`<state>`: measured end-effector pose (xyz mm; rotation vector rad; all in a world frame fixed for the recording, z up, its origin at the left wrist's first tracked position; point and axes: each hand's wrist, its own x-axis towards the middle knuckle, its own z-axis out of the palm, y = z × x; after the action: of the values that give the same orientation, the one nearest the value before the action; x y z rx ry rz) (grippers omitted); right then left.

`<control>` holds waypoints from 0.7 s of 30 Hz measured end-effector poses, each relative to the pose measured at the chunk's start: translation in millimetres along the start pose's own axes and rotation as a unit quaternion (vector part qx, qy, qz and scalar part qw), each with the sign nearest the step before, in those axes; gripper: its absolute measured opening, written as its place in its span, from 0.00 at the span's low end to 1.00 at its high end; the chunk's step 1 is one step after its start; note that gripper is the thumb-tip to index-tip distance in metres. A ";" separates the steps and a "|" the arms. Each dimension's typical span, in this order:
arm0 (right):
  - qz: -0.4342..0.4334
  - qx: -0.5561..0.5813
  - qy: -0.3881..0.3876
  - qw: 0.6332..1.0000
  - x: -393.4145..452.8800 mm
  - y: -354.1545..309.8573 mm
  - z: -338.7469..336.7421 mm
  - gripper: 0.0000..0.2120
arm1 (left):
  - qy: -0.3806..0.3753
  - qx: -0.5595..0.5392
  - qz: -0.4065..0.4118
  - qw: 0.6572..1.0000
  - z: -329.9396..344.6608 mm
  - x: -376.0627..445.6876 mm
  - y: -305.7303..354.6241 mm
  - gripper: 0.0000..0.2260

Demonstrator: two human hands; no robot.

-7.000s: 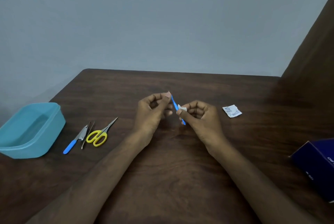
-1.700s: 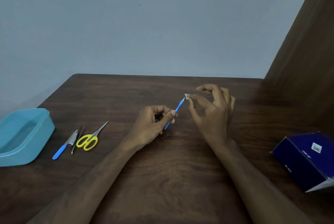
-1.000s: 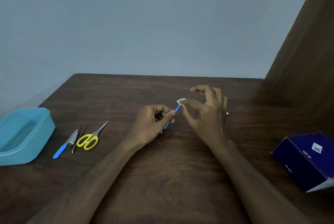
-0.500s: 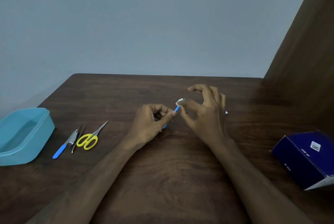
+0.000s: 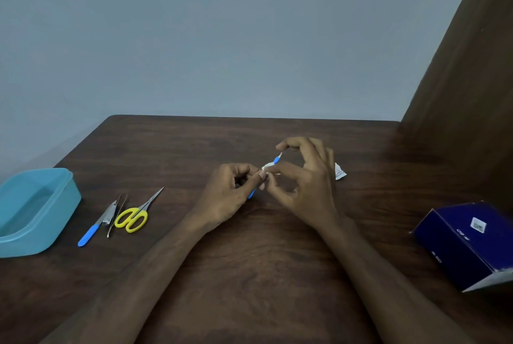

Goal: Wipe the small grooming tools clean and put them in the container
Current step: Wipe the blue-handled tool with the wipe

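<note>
— What's sitting over on the far left?

— A light blue container [image 5: 33, 213] is resting at the table's [image 5: 249, 274] left edge, open at the top. Just beside it a blue-handled nail clipper [image 5: 95, 225], a thin pair of tweezers [image 5: 116, 214] and yellow-handled scissors [image 5: 136, 216] are lying close together on the wood, all outside the container.

— And the hands?

— The left hand [image 5: 230, 199] is curling its fingers and pinching a slim blue tool [image 5: 274, 161] by its lower part, holding it above the middle of the table with the tip slanting up and away. The right hand [image 5: 302, 182] is pinching a small white wipe [image 5: 268, 168] around the tool's shaft between thumb and forefinger, right against the left thumb; its other fingers are arching loosely above.

— Anything further right?

— A torn white sachet [image 5: 339, 173] is peeking out from behind the right hand, lying on the table. Well apart, near the right edge, a dark blue box [image 5: 469, 243] is sitting tilted.
</note>
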<state>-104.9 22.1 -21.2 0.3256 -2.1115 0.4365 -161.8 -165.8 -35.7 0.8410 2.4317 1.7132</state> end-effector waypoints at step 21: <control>0.068 0.057 0.098 0.991 4.3 3.1 -3.4 0.05 | -0.036 -0.046 -0.022 0.998 -4.5 -4.2 15.1 0.20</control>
<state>-105.9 26.0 -16.4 0.1959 -1.9276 0.6446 -153.7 -168.0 -21.8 0.8164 2.2888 1.7336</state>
